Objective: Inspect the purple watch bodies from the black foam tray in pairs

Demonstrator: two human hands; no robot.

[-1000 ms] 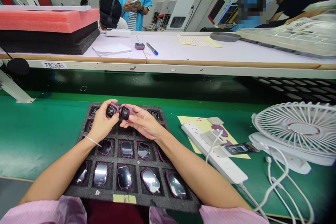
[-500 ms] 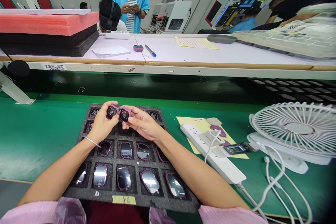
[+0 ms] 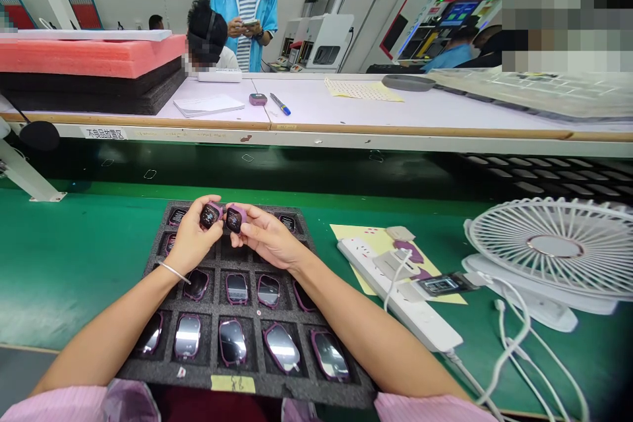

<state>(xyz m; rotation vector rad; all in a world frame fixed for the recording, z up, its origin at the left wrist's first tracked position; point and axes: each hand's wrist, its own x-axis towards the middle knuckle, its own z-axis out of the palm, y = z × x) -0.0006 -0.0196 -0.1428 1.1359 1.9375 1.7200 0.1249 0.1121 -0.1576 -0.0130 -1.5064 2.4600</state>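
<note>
My left hand (image 3: 190, 239) pinches a small purple watch body (image 3: 210, 214) with a dark screen. Close beside it, my right hand (image 3: 267, 237) grips a second purple watch body (image 3: 234, 218). Both are held side by side, almost touching, above the far rows of a black foam tray (image 3: 212, 310). Several more purple watch bodies (image 3: 231, 341) lie screen-up in the tray's pockets. A thin bracelet circles my left wrist.
A white power strip (image 3: 395, 297) with plugs and white cables lies right of the tray on yellow paper. A white desk fan (image 3: 548, 247) lies flat further right. Behind the green mat a raised shelf (image 3: 346, 122) carries pink and black foam sheets, a pen and papers. People stand beyond.
Both hands keep the two watch bodies together over the tray with only slight finger shifts. The view has tilted a little, so everything sits marginally lower in the picture.
</note>
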